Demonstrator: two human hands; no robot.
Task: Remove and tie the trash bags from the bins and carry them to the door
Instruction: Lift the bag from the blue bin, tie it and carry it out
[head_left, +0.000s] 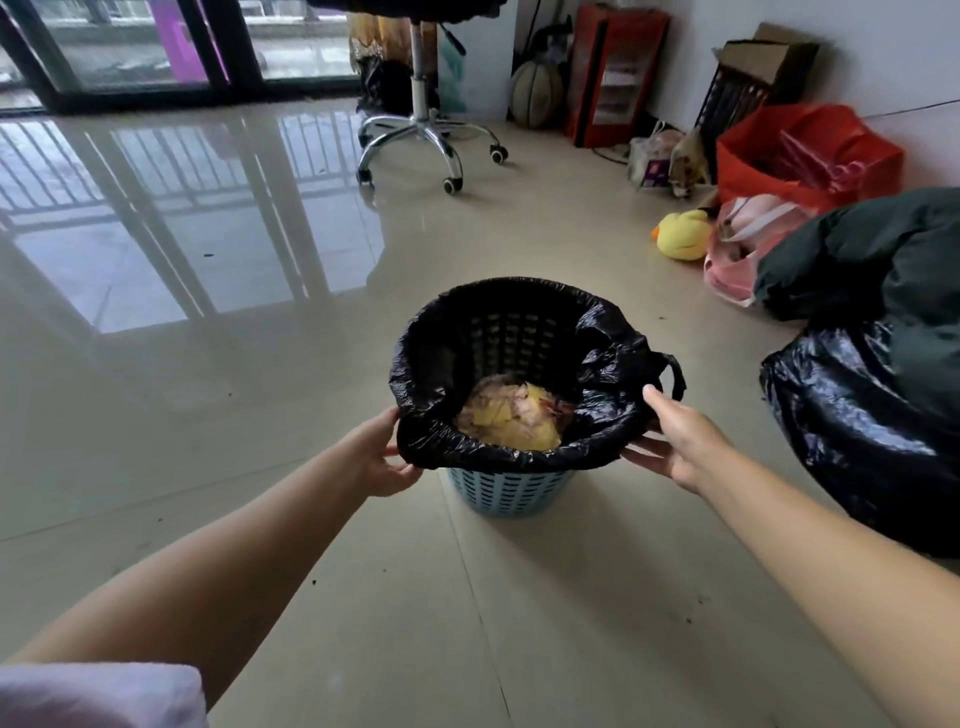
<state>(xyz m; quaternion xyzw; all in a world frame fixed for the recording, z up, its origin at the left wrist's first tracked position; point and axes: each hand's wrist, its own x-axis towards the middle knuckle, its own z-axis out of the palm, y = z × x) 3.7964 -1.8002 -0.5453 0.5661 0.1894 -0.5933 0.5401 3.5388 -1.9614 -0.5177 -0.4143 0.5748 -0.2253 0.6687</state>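
Black trash bag (519, 457) is sitting in the blue bin (511, 491) at frame center, scraps low inside. Left hand (382, 457) is pinching the folded rim; right hand (675, 441) is touching it, fingers straight. Film looks thin, slippery, light: best gathering the rim and handle loop.

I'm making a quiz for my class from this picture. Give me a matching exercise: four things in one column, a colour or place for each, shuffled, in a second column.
Things:
1. bin
2. bag
3. duck
4. chair

Colours and places:
A. yellow, on the floor at right
B. black, folded over the rim
C. pale blue, slotted wall
D. chrome legs, near the window

Pairs: 1-C, 2-B, 3-A, 4-D
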